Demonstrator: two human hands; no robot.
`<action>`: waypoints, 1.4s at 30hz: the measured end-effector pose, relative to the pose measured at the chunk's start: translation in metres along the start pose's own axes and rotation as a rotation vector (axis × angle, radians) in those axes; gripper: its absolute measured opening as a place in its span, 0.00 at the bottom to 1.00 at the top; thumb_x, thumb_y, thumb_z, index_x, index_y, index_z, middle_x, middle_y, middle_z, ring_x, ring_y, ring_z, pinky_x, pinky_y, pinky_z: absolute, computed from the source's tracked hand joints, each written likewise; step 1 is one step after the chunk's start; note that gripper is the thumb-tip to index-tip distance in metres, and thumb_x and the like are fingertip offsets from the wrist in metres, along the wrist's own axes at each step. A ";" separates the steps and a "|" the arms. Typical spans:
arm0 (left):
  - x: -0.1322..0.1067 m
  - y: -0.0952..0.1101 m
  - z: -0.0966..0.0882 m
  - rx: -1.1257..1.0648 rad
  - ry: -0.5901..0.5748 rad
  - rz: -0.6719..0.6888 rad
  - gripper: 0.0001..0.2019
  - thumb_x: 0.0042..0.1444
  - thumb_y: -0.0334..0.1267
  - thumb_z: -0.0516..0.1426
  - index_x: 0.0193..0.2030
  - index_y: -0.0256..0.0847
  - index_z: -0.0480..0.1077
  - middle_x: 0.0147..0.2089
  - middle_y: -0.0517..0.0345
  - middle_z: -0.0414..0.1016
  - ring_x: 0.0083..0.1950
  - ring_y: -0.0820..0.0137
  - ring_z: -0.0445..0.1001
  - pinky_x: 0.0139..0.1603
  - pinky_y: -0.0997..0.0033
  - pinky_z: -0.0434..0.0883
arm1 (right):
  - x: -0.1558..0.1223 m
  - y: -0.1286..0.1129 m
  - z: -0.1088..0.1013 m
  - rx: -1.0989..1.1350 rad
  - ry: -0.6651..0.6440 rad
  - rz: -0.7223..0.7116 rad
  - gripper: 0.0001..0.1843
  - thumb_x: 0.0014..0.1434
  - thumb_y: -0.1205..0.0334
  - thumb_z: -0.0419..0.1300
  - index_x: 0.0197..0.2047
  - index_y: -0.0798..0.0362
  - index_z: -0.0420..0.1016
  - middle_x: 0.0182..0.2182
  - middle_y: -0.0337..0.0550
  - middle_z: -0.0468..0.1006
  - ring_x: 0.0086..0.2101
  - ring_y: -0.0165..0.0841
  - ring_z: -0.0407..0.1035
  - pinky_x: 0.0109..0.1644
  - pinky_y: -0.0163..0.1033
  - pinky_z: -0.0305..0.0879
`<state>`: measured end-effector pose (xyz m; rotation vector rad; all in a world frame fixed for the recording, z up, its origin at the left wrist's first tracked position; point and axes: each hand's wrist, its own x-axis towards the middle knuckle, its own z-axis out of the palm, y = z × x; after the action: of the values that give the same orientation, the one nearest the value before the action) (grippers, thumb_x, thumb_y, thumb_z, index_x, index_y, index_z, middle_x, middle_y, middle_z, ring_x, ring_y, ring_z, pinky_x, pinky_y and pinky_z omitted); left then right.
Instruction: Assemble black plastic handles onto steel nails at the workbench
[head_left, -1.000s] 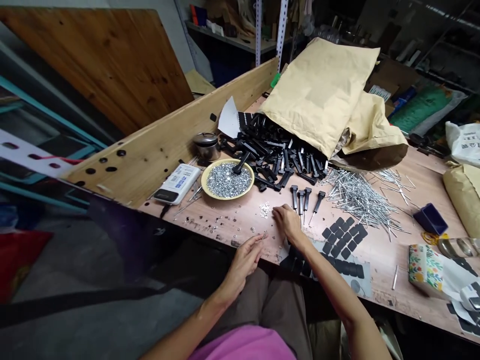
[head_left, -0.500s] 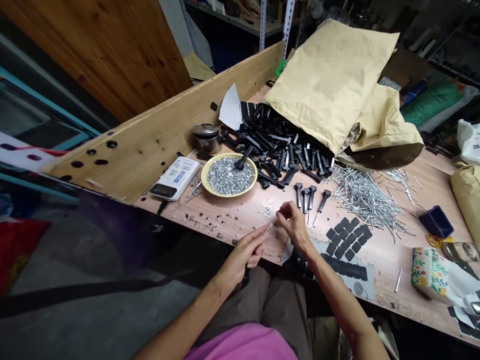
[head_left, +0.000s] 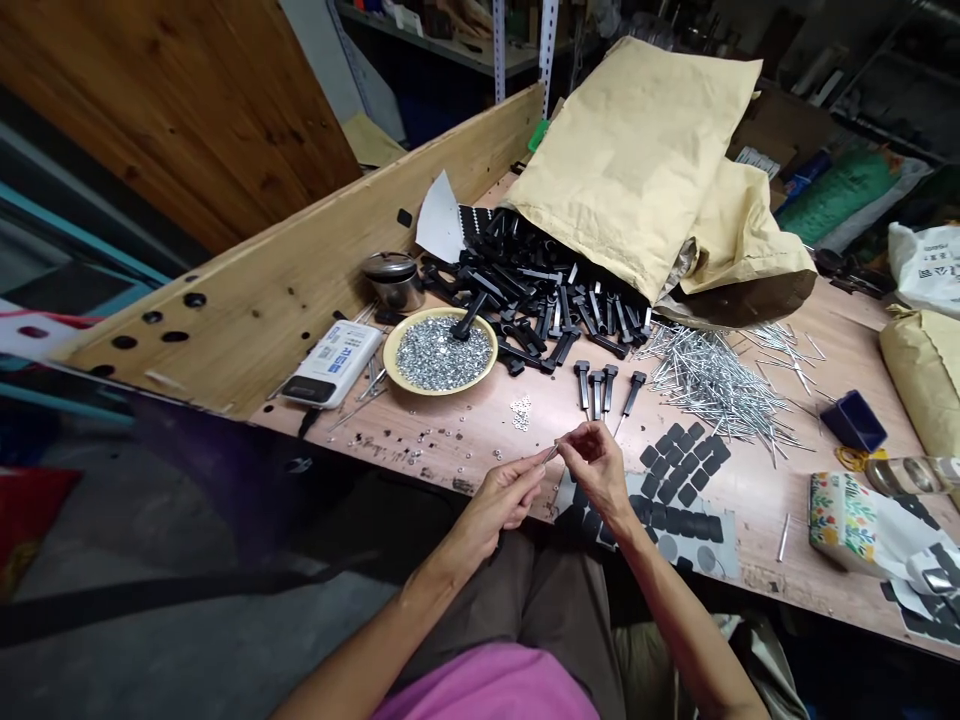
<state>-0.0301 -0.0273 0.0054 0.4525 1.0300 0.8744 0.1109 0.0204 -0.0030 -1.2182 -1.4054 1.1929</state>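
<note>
My left hand [head_left: 504, 497] pinches a thin metal pin [head_left: 550, 453] at the table's near edge. My right hand [head_left: 596, 466] meets it fingertip to fingertip, pinched on something too small to make out. Just beyond lie a small cluster of silver nuts [head_left: 520, 411] and three black handled pieces [head_left: 604, 386] stood in a row. A yellow dish [head_left: 439, 350] full of small silver parts sits further back on the left.
A heap of black plastic parts [head_left: 540, 295] spills from a brown paper sack [head_left: 645, 160]. Metal pins [head_left: 712, 380] are piled to the right, black pads [head_left: 686, 465] on a sheet near my right arm. A white power bank [head_left: 334, 362], a blue tray [head_left: 853, 421] and a floral box [head_left: 844, 520] also lie about.
My right hand lifted off the table near the silver nuts and came back to meet my left hand. The left hand rose slightly with the pin.
</note>
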 end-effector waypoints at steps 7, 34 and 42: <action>-0.001 0.001 0.006 0.046 -0.030 0.016 0.38 0.40 0.52 0.65 0.58 0.38 0.66 0.18 0.72 0.53 0.15 0.86 0.42 0.16 0.79 0.37 | -0.006 0.000 -0.007 -0.029 0.029 -0.030 0.09 0.51 0.58 0.60 0.32 0.50 0.63 0.28 0.38 0.75 0.30 0.31 0.73 0.36 0.36 0.71; 0.000 -0.003 0.016 0.513 0.081 0.507 0.07 0.46 0.35 0.62 0.34 0.43 0.79 0.35 0.54 0.80 0.38 0.65 0.75 0.43 0.71 0.70 | -0.007 -0.034 -0.057 -0.612 -0.399 -0.462 0.18 0.66 0.52 0.45 0.39 0.50 0.73 0.32 0.44 0.75 0.32 0.31 0.70 0.36 0.34 0.67; 0.000 -0.017 0.015 1.010 0.090 0.935 0.13 0.59 0.35 0.51 0.43 0.43 0.76 0.32 0.54 0.79 0.31 0.70 0.76 0.34 0.76 0.71 | -0.016 -0.024 -0.052 -0.805 -0.307 -0.607 0.25 0.68 0.54 0.38 0.28 0.53 0.68 0.24 0.43 0.68 0.27 0.31 0.62 0.32 0.35 0.60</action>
<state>-0.0100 -0.0364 0.0000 1.8633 1.3129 1.1299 0.1610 0.0085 0.0265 -0.9858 -2.4021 0.3816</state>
